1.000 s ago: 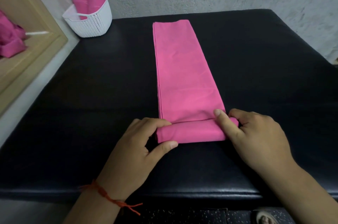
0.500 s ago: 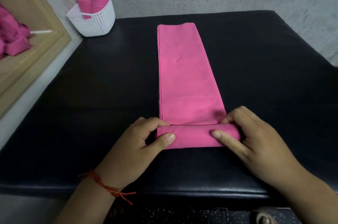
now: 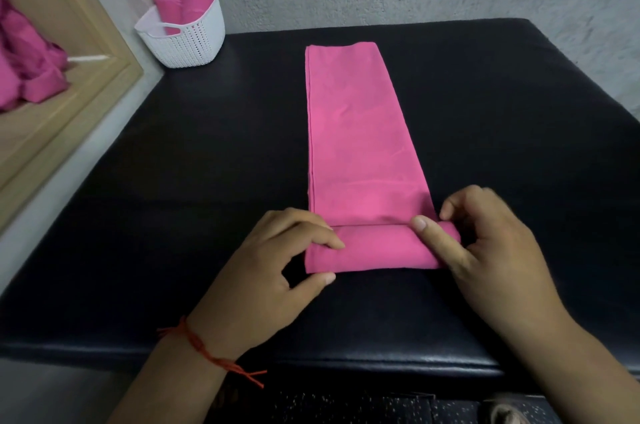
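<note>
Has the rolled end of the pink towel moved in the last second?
Yes, slightly: the rolled end crept away from the person, toward the towel's far edge.

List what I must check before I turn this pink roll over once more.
1. Left hand grips the left end of the roll, fingers on top and thumb at the near edge: ok.
2. Right hand grips the right end, thumb on top: ok.
3. The roll's front edge runs straight across the towel: ok.
4. The flat part ahead lies smooth, with only faint creases: ok.
5. The table beyond the towel leaves room; the basket stands apart at the far left corner: ok.
6. The roll is wound tight inside: cannot tell.
</note>
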Action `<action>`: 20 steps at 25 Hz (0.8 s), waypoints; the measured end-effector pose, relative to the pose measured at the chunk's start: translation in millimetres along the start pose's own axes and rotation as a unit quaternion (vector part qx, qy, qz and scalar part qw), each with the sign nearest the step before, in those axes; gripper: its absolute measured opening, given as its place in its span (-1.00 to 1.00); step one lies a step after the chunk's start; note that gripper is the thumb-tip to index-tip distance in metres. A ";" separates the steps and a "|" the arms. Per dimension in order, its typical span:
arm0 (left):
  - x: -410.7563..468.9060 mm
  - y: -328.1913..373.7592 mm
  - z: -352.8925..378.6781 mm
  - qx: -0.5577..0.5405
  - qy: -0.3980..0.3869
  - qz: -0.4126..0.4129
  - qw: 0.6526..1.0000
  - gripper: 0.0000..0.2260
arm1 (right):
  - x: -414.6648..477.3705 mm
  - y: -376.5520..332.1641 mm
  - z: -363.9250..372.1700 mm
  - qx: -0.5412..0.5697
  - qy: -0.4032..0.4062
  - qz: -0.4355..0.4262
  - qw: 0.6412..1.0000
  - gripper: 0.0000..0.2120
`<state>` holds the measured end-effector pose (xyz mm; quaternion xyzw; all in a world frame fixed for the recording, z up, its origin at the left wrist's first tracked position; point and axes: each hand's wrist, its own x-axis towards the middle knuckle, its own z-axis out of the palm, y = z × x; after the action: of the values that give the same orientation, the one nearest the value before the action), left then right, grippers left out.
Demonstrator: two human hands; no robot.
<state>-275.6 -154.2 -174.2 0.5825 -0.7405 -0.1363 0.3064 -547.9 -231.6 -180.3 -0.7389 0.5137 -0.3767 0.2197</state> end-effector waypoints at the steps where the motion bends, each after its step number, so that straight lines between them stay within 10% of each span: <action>1: -0.1 -0.5 0.5 -0.007 0.001 -0.008 1.000 -0.65 | -1.0 0.5 -0.4 -0.005 0.006 -0.025 1.000 -0.75; 20: 11.1 8.1 13.9 -0.110 0.073 -0.139 0.982 -0.76 | 5.8 15.5 -8.6 -0.013 -0.086 -0.026 0.996 -0.73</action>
<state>-291.8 -164.5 -177.2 0.6506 -0.6087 -0.2153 0.3998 -562.7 -242.3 -184.2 -0.7846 0.4784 -0.3102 0.2437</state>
